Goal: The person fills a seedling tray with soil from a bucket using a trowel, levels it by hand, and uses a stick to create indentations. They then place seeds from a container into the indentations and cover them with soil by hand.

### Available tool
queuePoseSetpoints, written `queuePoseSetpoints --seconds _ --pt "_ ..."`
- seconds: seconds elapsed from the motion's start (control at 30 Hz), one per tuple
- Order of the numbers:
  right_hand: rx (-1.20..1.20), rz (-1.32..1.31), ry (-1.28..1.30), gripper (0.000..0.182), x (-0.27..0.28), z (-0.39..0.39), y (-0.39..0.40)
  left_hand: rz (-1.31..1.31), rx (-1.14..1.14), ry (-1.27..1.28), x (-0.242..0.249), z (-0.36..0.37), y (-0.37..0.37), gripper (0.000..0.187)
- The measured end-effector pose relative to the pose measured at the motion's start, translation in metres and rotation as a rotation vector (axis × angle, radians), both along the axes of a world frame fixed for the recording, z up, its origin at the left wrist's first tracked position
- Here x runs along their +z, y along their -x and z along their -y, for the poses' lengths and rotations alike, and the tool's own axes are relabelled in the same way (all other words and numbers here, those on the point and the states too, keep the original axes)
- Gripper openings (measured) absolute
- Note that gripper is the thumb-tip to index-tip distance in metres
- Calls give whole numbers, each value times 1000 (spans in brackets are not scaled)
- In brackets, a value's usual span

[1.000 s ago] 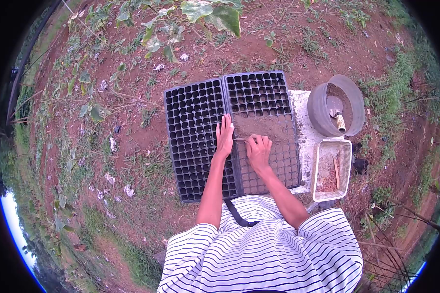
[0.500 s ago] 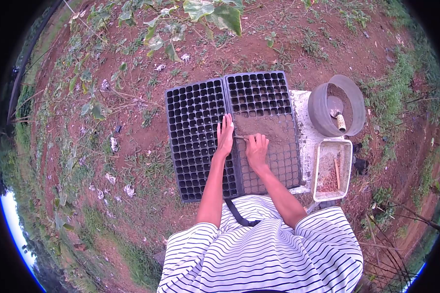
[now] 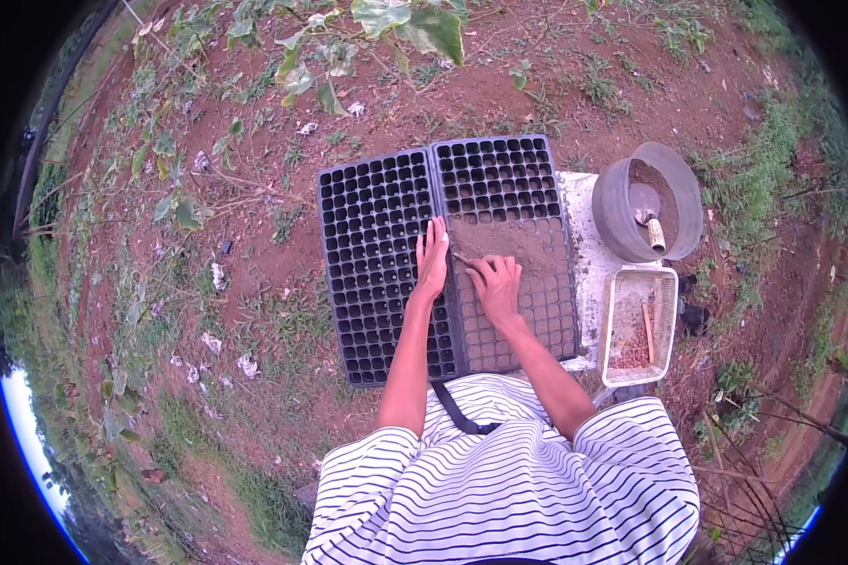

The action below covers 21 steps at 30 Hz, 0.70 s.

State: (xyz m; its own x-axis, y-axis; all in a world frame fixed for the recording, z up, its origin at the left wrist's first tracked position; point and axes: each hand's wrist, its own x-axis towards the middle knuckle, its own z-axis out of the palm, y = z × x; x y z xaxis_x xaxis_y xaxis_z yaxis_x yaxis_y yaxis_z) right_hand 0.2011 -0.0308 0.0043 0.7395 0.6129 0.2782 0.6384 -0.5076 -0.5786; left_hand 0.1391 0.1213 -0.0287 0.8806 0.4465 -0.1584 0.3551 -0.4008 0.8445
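Two black seedling trays stand side by side. The left tray [image 3: 379, 273] has dark, unfilled cells. In the right tray [image 3: 558, 311], soil fills the near and middle cells, while the far rows are dark and hollow. Loose soil [image 3: 513, 243] is heaped across its middle. My left hand [image 3: 432, 263] lies on edge along the seam between the trays, fingers straight and holding nothing. Over the soil of the right tray, my right hand [image 3: 497, 286] is closed on a thin dark stick [image 3: 458, 256], whose tip points toward my left hand. Its far end is hidden by the fingers.
To the right, a grey round tub [image 3: 614, 218] holds soil and a scoop with a pale handle [image 3: 657, 235]. Nearer me sits a white basket [image 3: 670, 325] with small reddish grains and a wooden strip [image 3: 648, 331]. A white board [image 3: 580, 254] lies under them. Leaves overhang the far side.
My right hand has shifted slightly and its fingers have stretched forward; the stick now slants away from me near the seam. My left hand has hardly moved.
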Motion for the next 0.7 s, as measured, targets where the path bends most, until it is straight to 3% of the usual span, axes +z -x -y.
queuePoseSetpoints --seconds 0.2,0.3,0.5,0.7 --pt "-72 -30 -103 9 -3 -3 1 -4 3 11 1 -4 -1 60" --pt "105 0 -44 8 -6 3 1 -2 2 16 1 -1 2 60" --pt "-88 25 -10 7 -7 -14 -11 -16 2 26 2 -4 0 60" --pt "137 65 -28 8 -6 -5 -6 -14 7 31 3 -6 -1 61"
